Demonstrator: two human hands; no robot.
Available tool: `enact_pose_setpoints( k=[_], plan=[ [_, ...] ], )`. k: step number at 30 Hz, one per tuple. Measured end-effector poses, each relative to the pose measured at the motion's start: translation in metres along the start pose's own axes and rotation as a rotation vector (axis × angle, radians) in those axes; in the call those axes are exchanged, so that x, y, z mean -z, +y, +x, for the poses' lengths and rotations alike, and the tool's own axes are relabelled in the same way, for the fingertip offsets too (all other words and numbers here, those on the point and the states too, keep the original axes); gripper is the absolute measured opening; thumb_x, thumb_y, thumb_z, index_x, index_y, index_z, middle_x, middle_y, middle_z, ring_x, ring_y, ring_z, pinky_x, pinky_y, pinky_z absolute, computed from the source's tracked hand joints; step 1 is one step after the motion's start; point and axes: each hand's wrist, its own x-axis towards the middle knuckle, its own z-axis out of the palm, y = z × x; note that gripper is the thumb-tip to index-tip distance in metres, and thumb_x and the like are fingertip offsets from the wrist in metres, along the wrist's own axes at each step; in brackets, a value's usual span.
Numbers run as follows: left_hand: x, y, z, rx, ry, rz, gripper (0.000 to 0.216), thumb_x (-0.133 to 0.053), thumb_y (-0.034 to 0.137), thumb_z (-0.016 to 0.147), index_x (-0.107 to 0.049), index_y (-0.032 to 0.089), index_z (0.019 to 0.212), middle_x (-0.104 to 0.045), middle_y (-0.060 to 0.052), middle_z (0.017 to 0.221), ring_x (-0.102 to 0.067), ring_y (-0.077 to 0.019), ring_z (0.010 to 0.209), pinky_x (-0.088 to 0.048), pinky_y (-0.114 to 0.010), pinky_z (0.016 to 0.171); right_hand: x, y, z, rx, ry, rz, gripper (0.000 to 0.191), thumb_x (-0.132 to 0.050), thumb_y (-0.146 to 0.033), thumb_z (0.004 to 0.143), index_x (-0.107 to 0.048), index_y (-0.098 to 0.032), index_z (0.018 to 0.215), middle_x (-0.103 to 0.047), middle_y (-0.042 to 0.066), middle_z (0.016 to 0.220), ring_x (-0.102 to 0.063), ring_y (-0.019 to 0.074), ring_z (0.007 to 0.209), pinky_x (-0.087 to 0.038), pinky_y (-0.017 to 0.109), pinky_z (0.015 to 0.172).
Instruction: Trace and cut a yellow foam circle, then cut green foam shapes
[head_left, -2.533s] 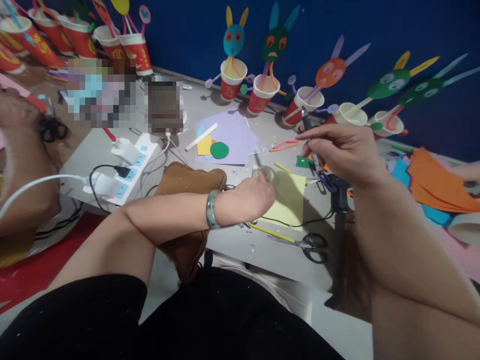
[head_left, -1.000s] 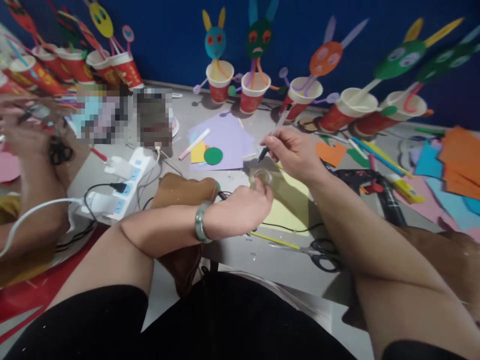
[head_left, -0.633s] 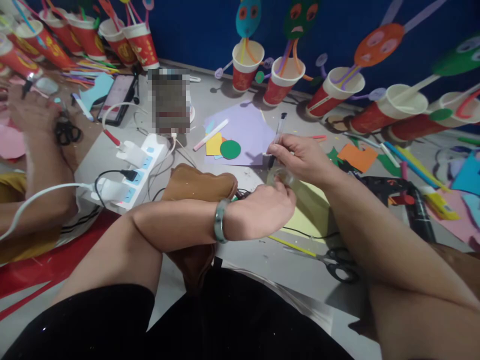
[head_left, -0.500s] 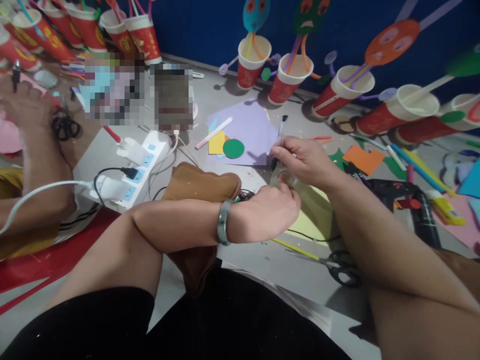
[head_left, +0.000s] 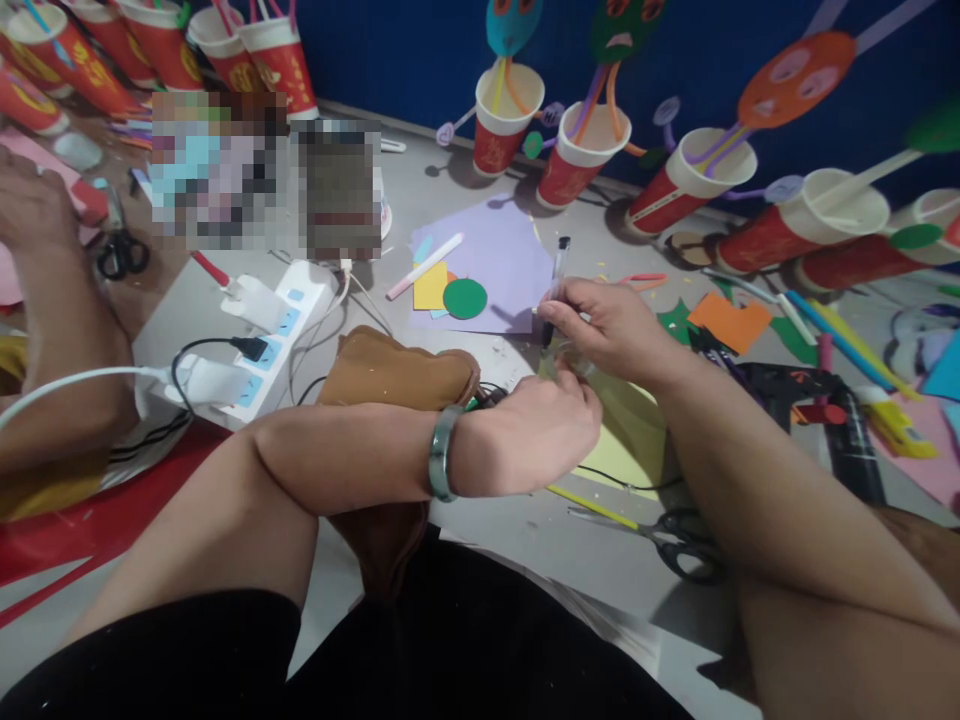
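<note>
My right hand (head_left: 604, 322) is closed around a pen (head_left: 562, 262) with a clear barrel and dark ends, held nearly upright. Just below it, the bent fingers of my left hand (head_left: 536, 432) close at the edge of a clear round object (head_left: 581, 360), which looks like a roll of tape; my hands partly hide it. Both hands are over a sheet of yellow paper (head_left: 637, 430). Beyond them lies purple paper (head_left: 517, 255), bearing a green paper circle (head_left: 465, 298), a yellow paper square (head_left: 429, 288) and a pale marker (head_left: 427, 266).
Red paper cups (head_left: 506, 130) with paper-faced figures line the blue partition. Scissors (head_left: 686, 545) and a glue gun (head_left: 847, 430) lie to the right. On the left are a brown pouch (head_left: 397, 370), a power strip (head_left: 281, 330) with cables, and another person's arm (head_left: 64, 300).
My view has shifted slightly, moving the left side of the scene leftward. Both my hands keep nearly the same pose and hold. The other person's hand has slid partly out at the left edge.
</note>
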Motion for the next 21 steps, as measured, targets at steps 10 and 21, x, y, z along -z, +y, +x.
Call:
enact_pose_setpoints(
  k=[10,21],
  plan=[
    [-0.0041,0.0014,0.0006,0.008,0.021,0.001,0.059,-0.035,-0.001,0.1,-0.045,-0.009,0.159,-0.052,-0.044,0.153,-0.077,-0.0359,0.121,-0.068,-0.038,0.082,0.002,0.0028,0.002,-0.015,0.015,0.0,0.041,-0.058,-0.057,0.101,-0.057,-0.026,0.074,-0.059,0.002,0.066,-0.053,0.0194,0.063,-0.04,0.034,0.062],
    [-0.0056,0.003,-0.0006,0.013,0.057,0.045,0.06,-0.035,-0.002,0.099,-0.047,-0.008,0.158,-0.053,-0.04,0.155,-0.075,-0.0353,0.125,-0.069,-0.037,0.084,0.0046,0.0089,0.0015,-0.035,0.053,0.004,0.037,-0.059,-0.049,0.102,-0.056,-0.025,0.075,-0.059,0.001,0.061,-0.052,0.0173,0.058,-0.04,0.033,0.06]
  ],
)
